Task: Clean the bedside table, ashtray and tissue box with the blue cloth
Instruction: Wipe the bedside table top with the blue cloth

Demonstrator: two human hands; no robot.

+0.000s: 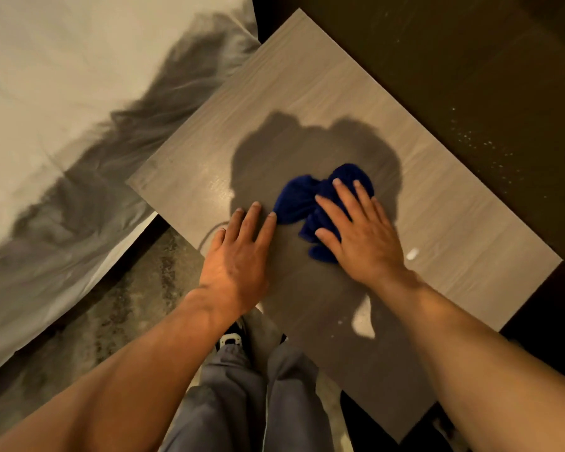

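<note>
The bedside table [307,102] has a grey wood-grain top that fills the middle of the view. A crumpled blue cloth [302,199] lies on it near the centre. My right hand [359,233] presses flat on the cloth with fingers spread, covering its right part. My left hand [242,252] rests flat on the tabletop just left of the cloth, its fingertips touching the cloth's edge and holding nothing. No ashtray or tissue box is in view.
A bed with white sheets [62,125] lies close along the table's left side. Dark floor [470,60] lies beyond the far and right edges. A small white speck [412,254] sits on the table by my right wrist. My legs [242,402] stand at the near edge.
</note>
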